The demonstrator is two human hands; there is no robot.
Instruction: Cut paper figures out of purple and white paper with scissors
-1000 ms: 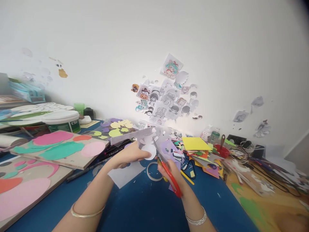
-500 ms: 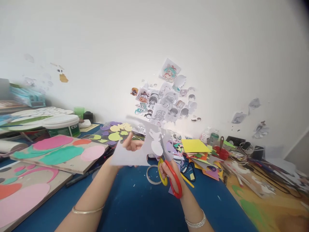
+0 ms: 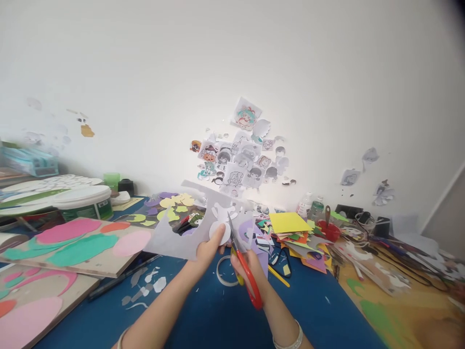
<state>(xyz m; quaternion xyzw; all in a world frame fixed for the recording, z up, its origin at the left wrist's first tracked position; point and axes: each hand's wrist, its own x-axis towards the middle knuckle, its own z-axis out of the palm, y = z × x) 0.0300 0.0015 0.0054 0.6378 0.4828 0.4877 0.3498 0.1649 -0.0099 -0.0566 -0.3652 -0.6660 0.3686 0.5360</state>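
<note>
Clearly, both hands are busy above the blue tabletop (image 3: pixel 203 315). The left hand (image 3: pixel 210 245) pinches a pale paper sheet (image 3: pixel 160 241), its thumb lying against the round lower part of a white shape (image 3: pixel 221 233). The sheet (its edge deeply curved on the left) is held up off the table, toward the wall. The right hand (image 3: pixel 250 266) is closed around the handles of the scissors (image 3: pixel 255 288), one loop red and the other yellow; the blades point away from the person and lie just beside the white shape's right edge. How far they are parted I cannot tell.

Below the hands, a roll of tape (image 3: pixel 218 275) lies on the table, near a yellow stick (image 3: pixel 279 276). Small paper scraps (image 3: pixel 160 284) are scattered left of the left forearm. To the right sits a stack of coloured paper (image 3: pixel 289 223), yellow on top.
</note>
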